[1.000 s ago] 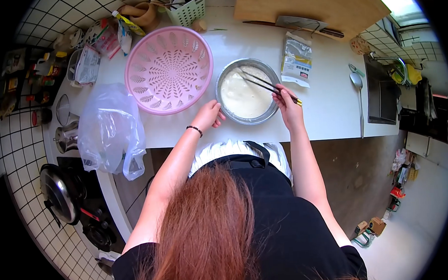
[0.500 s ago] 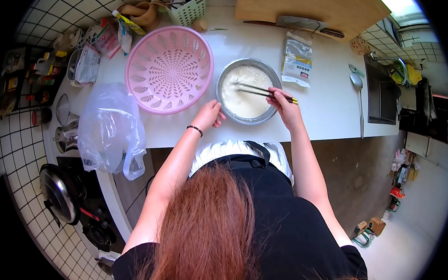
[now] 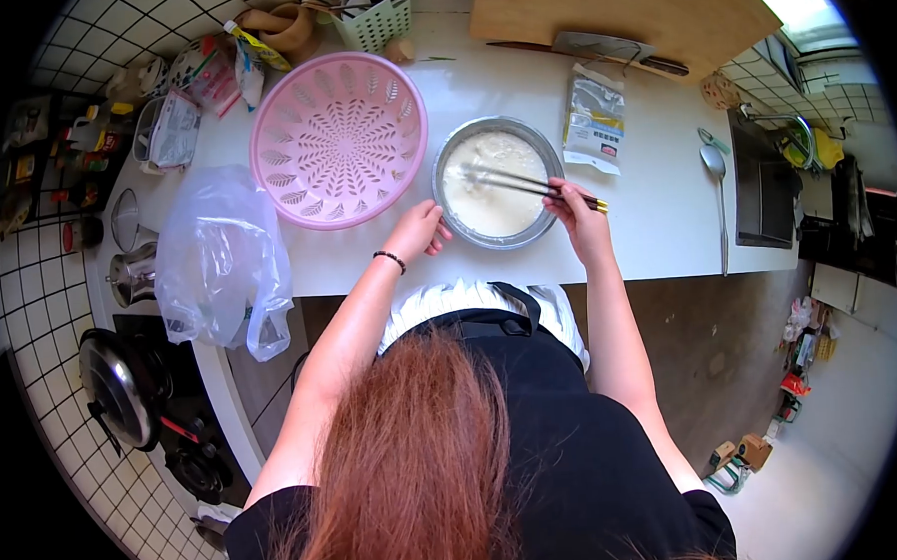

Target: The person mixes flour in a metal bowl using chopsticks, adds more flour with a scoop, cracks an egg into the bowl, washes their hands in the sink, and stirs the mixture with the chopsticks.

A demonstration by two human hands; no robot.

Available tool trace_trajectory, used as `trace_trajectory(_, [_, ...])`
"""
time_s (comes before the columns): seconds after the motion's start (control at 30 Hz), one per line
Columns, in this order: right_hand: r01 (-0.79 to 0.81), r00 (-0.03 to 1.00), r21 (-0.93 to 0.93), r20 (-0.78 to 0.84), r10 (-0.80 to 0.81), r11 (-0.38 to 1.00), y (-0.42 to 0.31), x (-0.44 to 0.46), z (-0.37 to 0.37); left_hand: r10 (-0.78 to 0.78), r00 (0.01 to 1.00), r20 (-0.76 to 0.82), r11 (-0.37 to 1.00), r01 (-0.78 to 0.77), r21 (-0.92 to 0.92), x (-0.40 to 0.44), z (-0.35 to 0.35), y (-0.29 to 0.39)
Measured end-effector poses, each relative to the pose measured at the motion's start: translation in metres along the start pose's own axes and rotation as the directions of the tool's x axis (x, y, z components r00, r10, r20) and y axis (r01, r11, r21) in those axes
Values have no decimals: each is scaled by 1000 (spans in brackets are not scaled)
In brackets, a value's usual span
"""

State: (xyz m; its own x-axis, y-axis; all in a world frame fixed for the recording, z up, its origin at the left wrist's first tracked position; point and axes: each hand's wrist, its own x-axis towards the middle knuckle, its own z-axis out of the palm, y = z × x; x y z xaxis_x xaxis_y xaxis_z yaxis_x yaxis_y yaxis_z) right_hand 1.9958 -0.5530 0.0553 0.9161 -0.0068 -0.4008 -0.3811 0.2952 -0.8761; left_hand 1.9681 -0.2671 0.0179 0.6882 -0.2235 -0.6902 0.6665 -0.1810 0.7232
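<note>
A round metal bowl (image 3: 547,144) stands on the white counter with a pale, wet batter (image 3: 495,203) in it. My right hand (image 3: 579,217) is closed on dark chopsticks (image 3: 529,183) at the bowl's right rim. Their tips are blurred in the batter, near the middle left. At the lower left rim rests my left hand (image 3: 421,231), its fingers curled and the thumb side at the metal; the fingertips are partly hidden, and a dark beaded bracelet is on the wrist.
Left of the bowl sits a pink colander (image 3: 337,140), with a clear plastic bag (image 3: 217,255) nearer the edge. A grey-white packet (image 3: 594,119), a long spoon (image 3: 720,198) and a sink (image 3: 765,201) are to the right. Behind are a cleaver (image 3: 603,45) and wooden board (image 3: 617,7).
The chopsticks have swept about within the batter, their tips now at the left middle of the bowl. My right hand has shifted slightly with them. My left hand has stayed at the rim.
</note>
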Motion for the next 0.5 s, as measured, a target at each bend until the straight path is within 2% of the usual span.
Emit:
trace_trajectory(0.07, [70,996,36,-56,-68,997,-1,-1,-2,0,1000,0,1000,0,-3,-1,1,0])
trace_trajectory(0.1, [75,992,-9,-103,-75,997,-1,-1,-3,5,1000,-3,1000,-5,0,-1,1,0])
trace_trajectory(0.2, [-112,993,-25,27,112,993,-9,-8,-7,-1,1000,-3,1000,1,1,-2,0,2])
trace_trajectory(0.23, [-80,996,-4,44,80,997,-7,-8,-12,-6,1000,-2,1000,6,-2,-2,1,2])
trace_trajectory(0.33, [22,997,-12,-76,-23,1000,2,-6,-16,-3,1000,0,1000,3,-1,0,0,0])
trace_trajectory(0.47, [-88,996,33,23,87,996,1,-13,-17,4,1000,-3,1000,-4,4,1,1,0])
trace_trajectory(0.5, [-28,999,62,-32,30,998,5,-13,-17,3,1000,-2,1000,-3,3,0,1,0])
